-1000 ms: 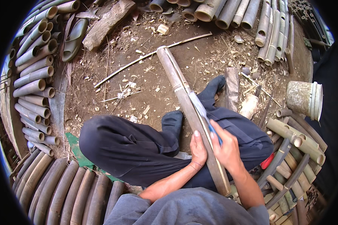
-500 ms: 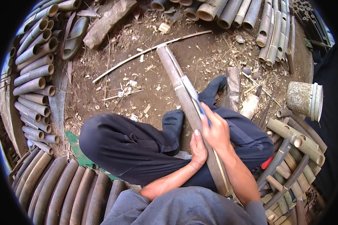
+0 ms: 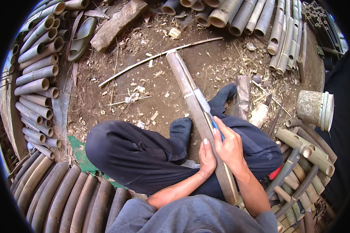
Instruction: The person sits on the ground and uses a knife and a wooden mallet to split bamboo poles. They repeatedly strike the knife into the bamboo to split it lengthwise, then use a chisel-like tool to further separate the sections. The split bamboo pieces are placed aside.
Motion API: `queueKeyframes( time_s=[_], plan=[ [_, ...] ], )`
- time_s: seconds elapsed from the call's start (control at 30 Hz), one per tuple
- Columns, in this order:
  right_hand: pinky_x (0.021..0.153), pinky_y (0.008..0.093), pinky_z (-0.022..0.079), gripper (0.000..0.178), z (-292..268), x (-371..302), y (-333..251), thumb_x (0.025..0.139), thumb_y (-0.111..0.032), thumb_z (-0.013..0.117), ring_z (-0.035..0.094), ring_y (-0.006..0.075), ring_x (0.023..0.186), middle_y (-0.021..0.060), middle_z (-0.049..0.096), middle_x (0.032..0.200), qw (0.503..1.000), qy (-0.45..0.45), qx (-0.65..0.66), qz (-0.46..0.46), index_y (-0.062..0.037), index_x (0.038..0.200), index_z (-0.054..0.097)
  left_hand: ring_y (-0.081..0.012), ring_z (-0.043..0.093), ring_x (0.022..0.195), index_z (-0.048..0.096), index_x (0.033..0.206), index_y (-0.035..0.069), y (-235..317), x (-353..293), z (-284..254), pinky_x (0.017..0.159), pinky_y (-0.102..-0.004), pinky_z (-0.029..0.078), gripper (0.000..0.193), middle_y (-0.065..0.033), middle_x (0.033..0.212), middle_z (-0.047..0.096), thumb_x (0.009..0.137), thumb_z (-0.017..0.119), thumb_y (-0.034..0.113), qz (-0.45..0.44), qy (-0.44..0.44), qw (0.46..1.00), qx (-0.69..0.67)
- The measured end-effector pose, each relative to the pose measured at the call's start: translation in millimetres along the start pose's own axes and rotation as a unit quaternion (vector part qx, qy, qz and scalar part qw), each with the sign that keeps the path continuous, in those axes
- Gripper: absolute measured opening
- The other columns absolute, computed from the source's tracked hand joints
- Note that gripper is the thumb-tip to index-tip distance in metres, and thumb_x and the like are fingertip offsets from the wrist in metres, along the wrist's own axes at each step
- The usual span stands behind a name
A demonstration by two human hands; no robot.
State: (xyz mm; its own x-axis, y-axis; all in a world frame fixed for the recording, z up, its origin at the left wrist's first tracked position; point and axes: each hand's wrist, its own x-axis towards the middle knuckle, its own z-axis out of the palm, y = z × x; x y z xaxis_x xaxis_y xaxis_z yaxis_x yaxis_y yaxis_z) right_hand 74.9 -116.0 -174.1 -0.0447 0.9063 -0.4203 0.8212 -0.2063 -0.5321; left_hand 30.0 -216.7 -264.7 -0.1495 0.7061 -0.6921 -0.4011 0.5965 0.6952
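Note:
A long bamboo pole with a lengthwise slit lies slanted across my lap, its far end above the dirt floor. My left hand is wrapped round its left side, the thumb lying on top. In my right hand is the blue handle of a tool, the index finger stretched along it. The tool's flat grey blade lies along the slit; I cannot make out its exact kind. Both hands are close together, just above my right thigh.
Cut bamboo tubes are stacked at the left, with more poles at the back and a bamboo pile at the right. A dirty white bucket lies there too. A thin strip and wood chips litter the floor.
My right hand and the blade have slid a little toward me along the bamboo pole. My left hand keeps its hold. The whole view has shifted slightly.

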Motion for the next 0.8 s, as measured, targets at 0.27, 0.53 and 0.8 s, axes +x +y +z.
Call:
queueKeyframes(
  time_s=[0.27,0.53,0.8],
  plan=[
    [0.071,0.0484,0.052,0.039,9.7,-5.2,14.9,0.094,-0.021,0.059,0.065,0.0417,0.079,0.0203,0.066,0.085,0.997,0.052,-0.009,-0.056,-0.0143,0.133,0.062,-0.0210,0.058,0.114,0.054,0.132,-0.004,-3.6,-0.7,-1.5,0.099,-0.0343,0.044,0.071,-0.0157,0.122,0.063,0.106,0.025,0.055,-0.023,-0.004,1.000,-0.005],
    [0.085,0.0427,0.053,0.038,-0.5,6.4,-5.4,0.094,-0.014,0.058,0.067,0.0419,0.100,0.0258,0.069,0.107,1.000,-0.016,-0.007,0.026,-0.0055,0.131,0.061,-0.0245,0.061,0.094,0.058,0.113,-0.005,-4.6,1.9,4.9,0.086,-0.0398,0.046,0.065,-0.0180,0.101,0.065,0.107,0.029,0.053,0.016,0.042,0.999,-0.005],
    [0.087,0.0420,0.053,0.036,14.9,25.2,0.4,0.094,-0.014,0.057,0.066,0.0414,0.105,0.0255,0.068,0.109,1.000,0.022,0.009,-0.008,-0.0066,0.129,0.063,-0.0252,0.060,0.090,0.058,0.109,-0.005,-5.3,3.6,4.9,0.084,-0.0399,0.046,0.065,-0.0174,0.095,0.064,0.106,0.030,0.054,0.022,0.045,0.999,-0.013]
  ],
)
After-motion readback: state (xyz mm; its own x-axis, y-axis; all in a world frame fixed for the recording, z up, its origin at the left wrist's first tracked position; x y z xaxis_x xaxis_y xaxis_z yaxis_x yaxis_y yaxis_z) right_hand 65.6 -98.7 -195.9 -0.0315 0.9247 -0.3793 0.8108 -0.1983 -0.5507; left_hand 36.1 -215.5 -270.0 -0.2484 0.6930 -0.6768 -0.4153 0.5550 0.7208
